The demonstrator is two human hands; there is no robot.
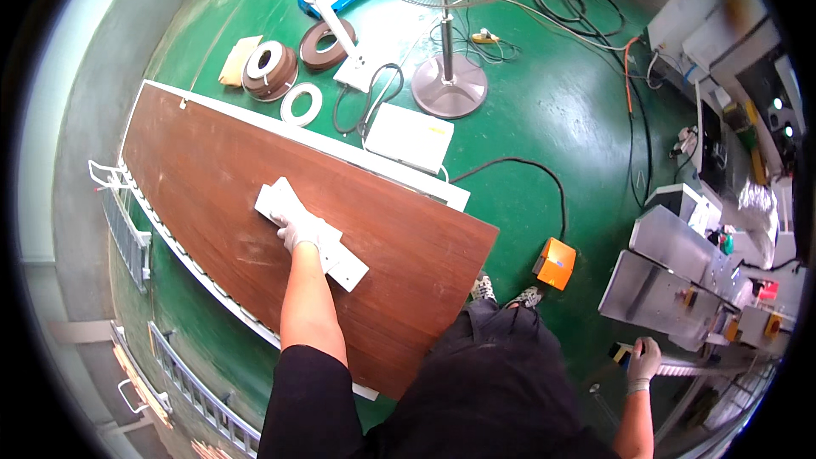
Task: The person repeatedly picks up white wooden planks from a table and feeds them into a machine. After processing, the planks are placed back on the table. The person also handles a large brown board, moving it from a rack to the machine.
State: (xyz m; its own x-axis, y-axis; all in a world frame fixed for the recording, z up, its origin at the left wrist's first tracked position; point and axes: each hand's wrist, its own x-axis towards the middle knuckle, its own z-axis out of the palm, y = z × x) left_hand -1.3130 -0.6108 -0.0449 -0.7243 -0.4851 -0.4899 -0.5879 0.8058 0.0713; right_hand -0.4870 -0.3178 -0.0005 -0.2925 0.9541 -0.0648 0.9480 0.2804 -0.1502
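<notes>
My left hand (pixel 297 228), in a white glove, is closed over white rectangular boards (pixel 347 269). They lie at an angle on a long brown wood-grain tabletop (pixel 408 280), and their ends stick out on both sides of the hand. My right hand (pixel 644 359), also gloved, hangs far to the right, beside the metal machine (pixel 667 289). Its fingers are curled inward, and whatever they may hold is hidden. A small black and yellow piece (pixel 622 353) shows just left of that hand.
A pedestal fan (pixel 449 93) stands on the green floor beyond the tabletop. Rolls of edge banding (pixel 270 72), a white box (pixel 410 138) and cables lie nearby. An orange foot pedal (pixel 555 263) sits near my shoes. Roller conveyors (pixel 200 395) run along the left.
</notes>
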